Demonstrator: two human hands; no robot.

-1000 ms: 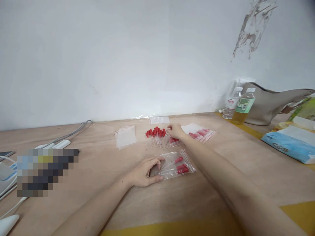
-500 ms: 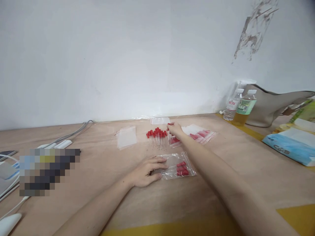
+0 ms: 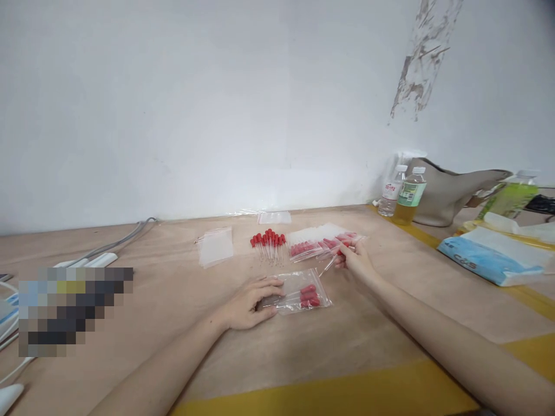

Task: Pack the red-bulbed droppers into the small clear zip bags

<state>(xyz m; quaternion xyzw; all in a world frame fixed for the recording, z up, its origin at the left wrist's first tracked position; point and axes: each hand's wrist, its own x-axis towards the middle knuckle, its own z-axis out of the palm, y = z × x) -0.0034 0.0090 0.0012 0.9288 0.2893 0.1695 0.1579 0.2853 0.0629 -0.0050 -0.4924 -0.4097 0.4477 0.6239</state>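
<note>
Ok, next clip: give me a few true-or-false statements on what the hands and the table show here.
1. The left hand holds the edge of a clear zip bag with red caps inside. True.
2. The right hand is empty. False: it pinches one red-capped dropper.
3. The loose droppers lie beyond that bag, right of the empty bags. True.
4. The bottles stand at the table's left end. False: they stand far right, by the wall.

Left arm extended forward; left hand [image 3: 251,301] palm down, fingers loosely curled. Right arm extended further; right hand [image 3: 355,260] ahead of left, thumb and fingertips pinched together.
</note>
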